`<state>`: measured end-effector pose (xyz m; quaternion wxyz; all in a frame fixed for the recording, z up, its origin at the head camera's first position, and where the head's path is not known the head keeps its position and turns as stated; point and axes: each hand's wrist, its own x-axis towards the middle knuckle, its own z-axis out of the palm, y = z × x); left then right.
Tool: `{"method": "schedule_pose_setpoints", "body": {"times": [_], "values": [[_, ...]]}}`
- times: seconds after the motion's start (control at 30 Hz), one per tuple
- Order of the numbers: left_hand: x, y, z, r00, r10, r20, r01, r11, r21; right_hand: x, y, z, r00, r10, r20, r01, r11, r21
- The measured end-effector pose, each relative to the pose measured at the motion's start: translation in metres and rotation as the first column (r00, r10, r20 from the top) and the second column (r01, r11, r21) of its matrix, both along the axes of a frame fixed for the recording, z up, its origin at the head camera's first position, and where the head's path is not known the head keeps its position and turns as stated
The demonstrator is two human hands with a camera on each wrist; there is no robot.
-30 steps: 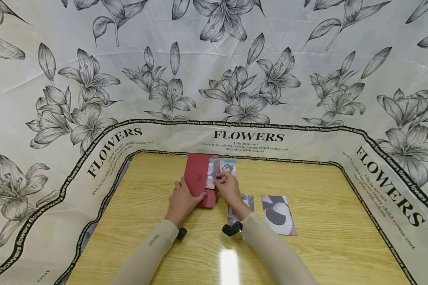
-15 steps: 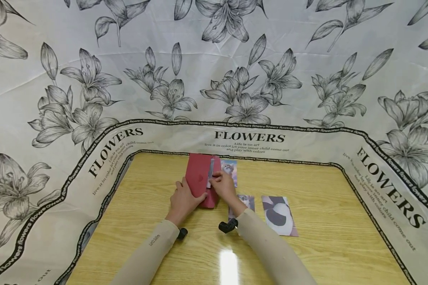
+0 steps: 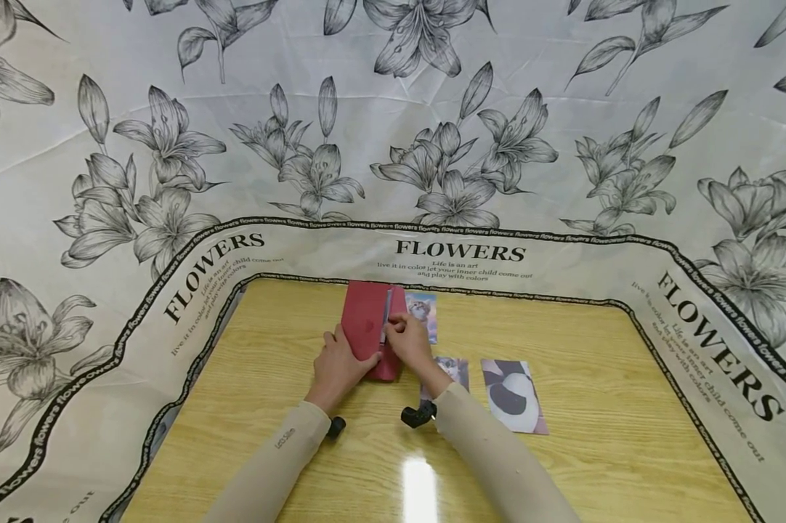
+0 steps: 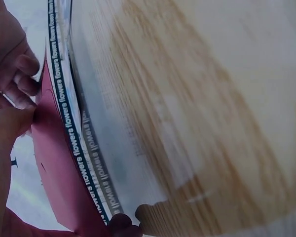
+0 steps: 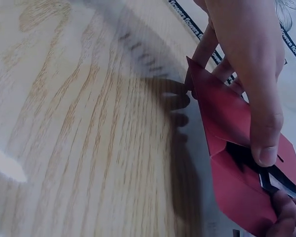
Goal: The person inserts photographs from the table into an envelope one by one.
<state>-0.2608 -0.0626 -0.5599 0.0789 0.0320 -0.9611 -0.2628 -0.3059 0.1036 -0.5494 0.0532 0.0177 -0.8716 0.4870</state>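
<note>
A red paper envelope (image 3: 365,309) stands at the back of the table, its flap opened out to the right. My left hand (image 3: 336,367) grips its left side, thumb across the front and fingers behind, as the right wrist view shows. At the envelope's mouth, my right hand (image 3: 411,340) pinches the edge of a picture card (image 5: 282,181). Most of that card is inside the envelope; only a narrow strip shows.
A kitten picture card (image 3: 423,311) lies behind my right hand. Another picture card (image 3: 457,372) is partly covered by my right wrist, and a third card (image 3: 513,396) lies to its right. A flower-printed cloth (image 3: 458,254) borders the wooden table (image 3: 596,363).
The picture card has slid left into the envelope, from mostly showing to a thin strip. My right hand moved slightly left with it; my left hand has kept its grip.
</note>
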Motion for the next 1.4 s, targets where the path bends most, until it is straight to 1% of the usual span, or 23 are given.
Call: {"method": "schedule_pose_setpoints", "body": {"times": [0.13, 0.3, 0.4, 0.5, 0.63, 0.77, 0.9, 1.07, 1.23, 1.4], "values": [[-0.001, 0.001, -0.001, 1.000, 0.001, 0.012, -0.001, 1.000, -0.003, 0.003, 0.009, 0.003, 1.000, -0.004, -0.023, 0.002, 0.997, -0.071], [0.000, 0.002, -0.001, 1.000, 0.010, 0.025, -0.010, 1.000, -0.014, 0.001, 0.026, 0.005, 0.997, -0.054, -0.057, 0.046, 0.989, -0.138], [0.000, 0.001, 0.000, 1.000, 0.014, 0.026, -0.014, 1.000, -0.003, -0.001, 0.039, 0.004, 0.995, -0.080, -0.057, 0.070, 0.985, -0.159], [0.001, 0.000, 0.001, 0.999, 0.015, 0.037, -0.016, 1.000, 0.004, -0.004, 0.052, 0.000, 0.992, -0.105, -0.071, 0.095, 0.987, -0.127], [0.002, -0.001, 0.001, 0.999, 0.013, 0.043, -0.013, 1.000, 0.005, -0.005, 0.069, -0.004, 0.990, -0.133, -0.057, 0.129, 0.990, -0.062], [0.002, -0.001, 0.000, 1.000, 0.008, 0.028, -0.008, 1.000, 0.009, -0.007, 0.083, -0.009, 0.990, -0.139, 0.001, 0.139, 0.990, 0.000], [0.003, 0.000, 0.001, 1.000, 0.004, 0.027, -0.004, 1.000, 0.007, -0.009, 0.094, -0.016, 0.989, -0.131, 0.070, 0.125, 0.989, 0.080], [0.004, 0.000, 0.001, 0.999, 0.003, 0.035, -0.004, 1.000, 0.007, -0.013, 0.097, -0.025, 0.982, -0.130, 0.136, 0.110, 0.984, 0.143], [0.003, 0.000, 0.001, 1.000, 0.009, 0.030, -0.009, 1.000, 0.002, -0.017, 0.094, -0.023, 0.981, -0.141, 0.131, 0.116, 0.976, 0.186], [0.003, 0.000, 0.002, 0.999, 0.008, 0.038, -0.009, 1.000, 0.014, -0.016, 0.091, -0.022, 0.978, -0.159, 0.136, 0.127, 0.968, 0.218]]}}
